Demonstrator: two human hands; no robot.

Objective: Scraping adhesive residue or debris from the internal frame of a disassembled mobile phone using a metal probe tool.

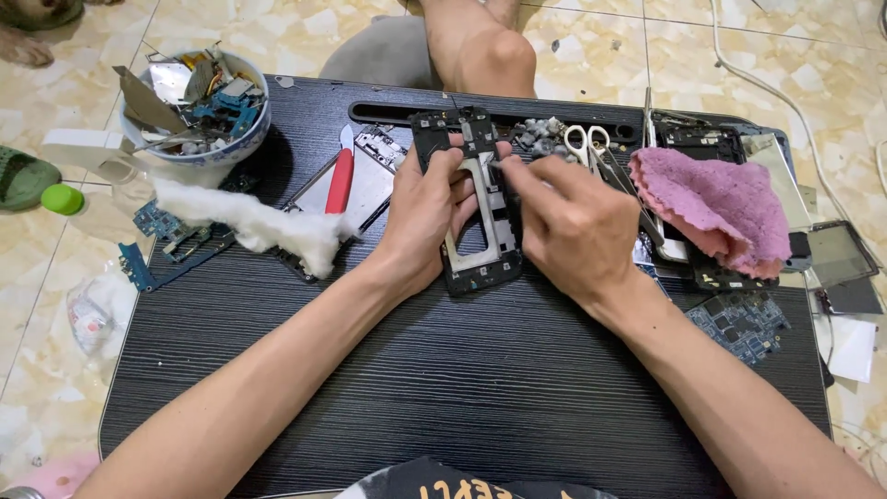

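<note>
Head view looks down on a dark tray table (462,388) set on a tiled floor (305,32). Its near half lies bare; the far edge is crowded. The left hand (425,217) grips the phone frame (480,231) at the middle, the right hand (564,222) pinches at its edge. Cotton wool (249,226), a bowl (199,102) of parts, scissors (591,148) and a pink cloth (711,208) flank them.

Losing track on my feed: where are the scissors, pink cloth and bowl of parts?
scissors (588,140), head view, white handle loops.
pink cloth (716,205), head view, middle of the folds.
bowl of parts (248,136), head view, right rim.
</note>
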